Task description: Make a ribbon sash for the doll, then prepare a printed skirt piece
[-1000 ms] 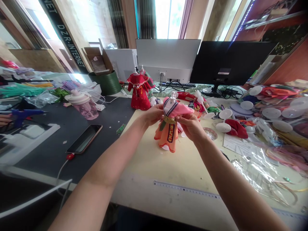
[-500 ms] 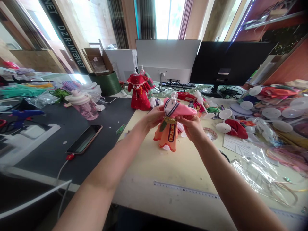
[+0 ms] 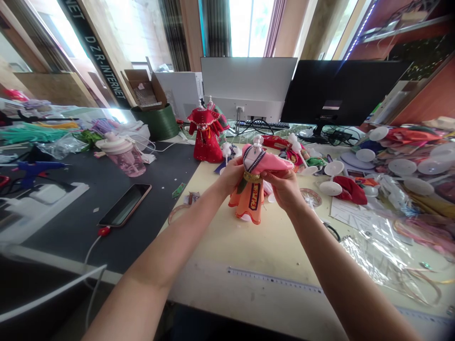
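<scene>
A small dress on a white mannequin stand [image 3: 253, 189] is upright above the cream mat, with a pink top, a gold waistband and an orange skirt bearing a dark patterned strip. My left hand [image 3: 232, 176] grips its left side near the waist, fingers partly behind the cloth. On the other side, my right hand [image 3: 283, 185] pinches the pink fabric just above the waistband. A green piece hangs by the skirt next to my left hand. Behind stands a red dress [image 3: 207, 137] on its own stand.
Two monitors [image 3: 249, 80] stand at the back. To the left are a phone [image 3: 125, 205], a pink bottle [image 3: 122, 155] and a blue glue gun [image 3: 33, 173]. Fabric and white stands [image 3: 330, 188] crowd the right. A ruler strip [image 3: 273, 280] runs along the front.
My left hand and forearm have shifted slightly right, uncovering a ring-shaped item on the mat's left side. The dress has moved a little to the right, still between both hands.
</scene>
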A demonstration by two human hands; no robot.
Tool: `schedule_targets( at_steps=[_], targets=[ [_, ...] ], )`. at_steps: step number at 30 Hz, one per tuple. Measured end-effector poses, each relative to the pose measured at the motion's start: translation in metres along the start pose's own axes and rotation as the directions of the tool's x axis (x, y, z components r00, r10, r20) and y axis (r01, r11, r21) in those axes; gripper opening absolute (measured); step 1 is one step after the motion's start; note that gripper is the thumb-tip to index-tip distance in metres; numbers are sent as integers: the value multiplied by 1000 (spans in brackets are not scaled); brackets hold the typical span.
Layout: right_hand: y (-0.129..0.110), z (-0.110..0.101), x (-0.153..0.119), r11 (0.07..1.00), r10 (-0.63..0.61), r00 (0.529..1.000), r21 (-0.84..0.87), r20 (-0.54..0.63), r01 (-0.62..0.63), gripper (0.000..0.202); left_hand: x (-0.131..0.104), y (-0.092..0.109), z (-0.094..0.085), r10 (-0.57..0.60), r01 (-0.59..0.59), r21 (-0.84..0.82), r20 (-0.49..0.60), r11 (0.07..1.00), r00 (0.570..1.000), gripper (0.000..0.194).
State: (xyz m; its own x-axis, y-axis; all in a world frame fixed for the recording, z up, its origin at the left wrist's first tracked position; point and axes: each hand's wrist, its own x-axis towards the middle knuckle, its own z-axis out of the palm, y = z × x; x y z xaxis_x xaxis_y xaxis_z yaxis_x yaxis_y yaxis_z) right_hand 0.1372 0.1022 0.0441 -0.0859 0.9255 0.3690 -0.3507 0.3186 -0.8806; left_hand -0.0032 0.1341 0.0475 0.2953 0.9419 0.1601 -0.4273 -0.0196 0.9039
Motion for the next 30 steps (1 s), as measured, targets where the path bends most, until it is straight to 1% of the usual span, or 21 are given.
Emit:
schedule_targets(
  at_steps=[6, 8, 10, 12, 13, 15, 16, 17, 18, 19, 20, 22, 24, 28, 30],
  targets=[
    [2, 1, 2, 1000, -23, 999, -2, -34, 23, 25, 0, -1, 4, 16, -16, 18, -43, 1000, 999, 19],
    [3, 2, 2, 999, -37, 997, -1, -62, 37, 26, -1, -2, 6, 45, -43, 24, -85, 999, 995, 21],
    [4, 3, 2, 998, -56, 994, 0, -96, 56, 26, -4, -3, 7, 94, -89, 38, -160, 995, 983, 23],
    [6, 5, 1, 997, -80, 988, 0, -132, 81, 26, -10, -6, 8, 154, -143, 57, -270, 988, 951, 25],
    [7, 6, 1, 996, -93, 984, 0, -150, 94, 25, -15, -7, 8, 194, -178, 77, -333, 981, 923, 25],
    [10, 7, 1, 993, -118, 976, -9, -184, 119, 23, -27, -11, 10, 321, -266, 185, -429, 946, 844, 27],
    [11, 8, 1, 992, -129, 971, -17, -199, 129, 22, -33, -12, 11, 402, -306, 274, -434, 912, 806, 27],
    [12, 9, 1, 990, -140, 967, -28, -213, 137, 21, -39, -14, 13, 474, -334, 372, -399, 866, 785, 29],
    [13, 10, 0, 989, -151, 962, -43, -227, 145, 19, -44, -16, 14, 523, -350, 454, -341, 819, 781, 33],
    [14, 11, -1, 987, -162, 957, -62, -239, 151, 17, -48, -17, 16, 546, -357, 513, -281, 781, 790, 39],
    [15, 12, -2, 984, -175, 952, -86, -250, 158, 16, -50, -18, 17, 542, -353, 540, -240, 764, 806, 43],
    [16, 14, -5, 973, -213, 938, -149, -273, 177, 12, -50, -18, 17, 512, -338, 538, -212, 772, 832, 46],
    [15, 17, -11, 953, -262, 921, -230, -290, 198, 10, -47, -15, 14, 474, -330, 506, -185, 797, 861, 41],
    [9, 27, -24, 877, -375, 880, -421, -293, 233, 14, -42, -3, 4, 420, -355, 477, -33, 804, 907, 28],
    [8, 31, -29, 822, -438, 855, -508, -278, 256, 14, -43, 3, 1, 345, -326, 404, 26, 855, 938, 24]
  ],
)
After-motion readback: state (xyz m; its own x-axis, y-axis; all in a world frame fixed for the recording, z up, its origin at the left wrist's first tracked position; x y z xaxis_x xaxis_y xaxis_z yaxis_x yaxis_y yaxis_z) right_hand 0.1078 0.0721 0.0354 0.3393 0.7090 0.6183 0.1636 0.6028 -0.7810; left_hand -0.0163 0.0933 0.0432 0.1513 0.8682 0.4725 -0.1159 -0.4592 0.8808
